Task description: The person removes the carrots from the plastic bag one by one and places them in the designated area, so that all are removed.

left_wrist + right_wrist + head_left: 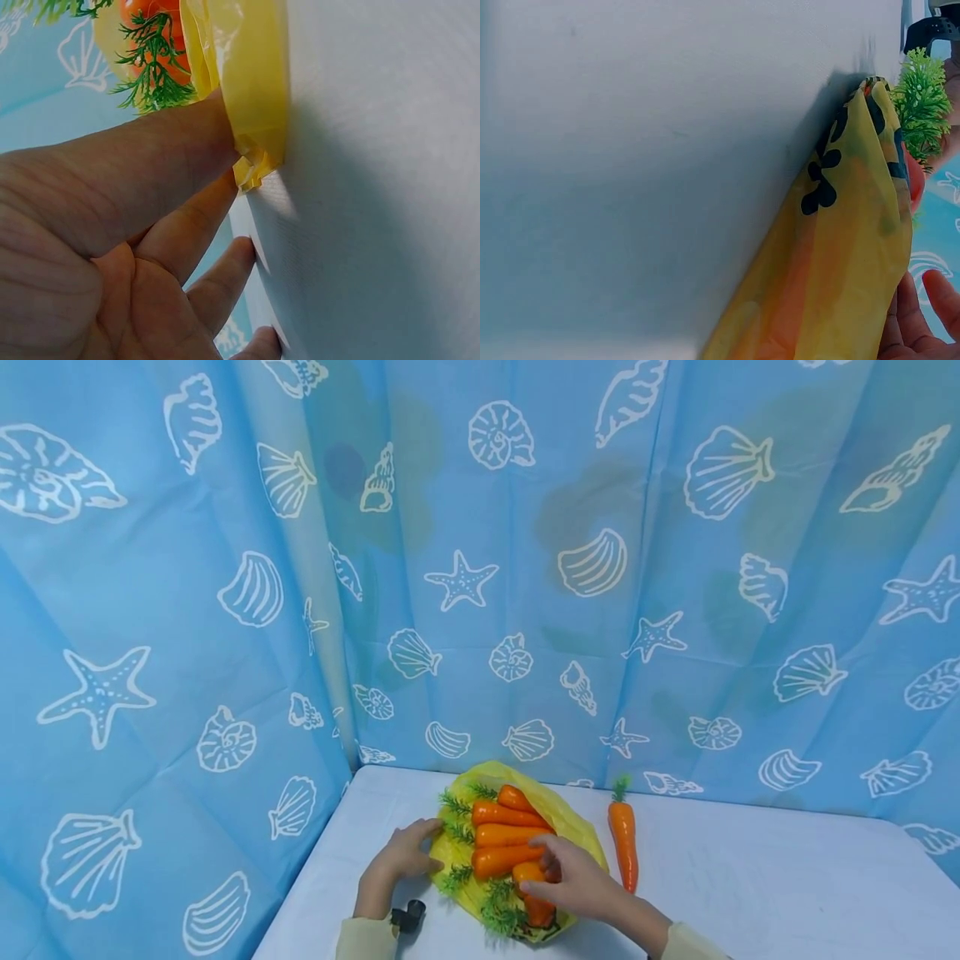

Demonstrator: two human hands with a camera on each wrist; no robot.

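A yellow plastic bag (587, 835) lies spread on the table with several orange toy carrots (501, 835) in its opening, their green leafy tops mostly toward the left. At the bag's left edge, my left hand (406, 853) pinches the plastic between thumb and forefinger; in the left wrist view the thumb tip goes behind a yellow fold (255, 75). My right hand (576, 878) hovers over the carrots at the bag's right side, its fingers relaxed and spread. In the right wrist view the bag's side (847, 247), with black markings, hides most of that hand.
One more carrot (623, 843) lies by itself on the white tabletop (750, 877), just right of the bag. A blue curtain (465, 635) with white shell prints stands behind the table and along its left side. A black wrist camera (409, 916) sits on the left wrist.
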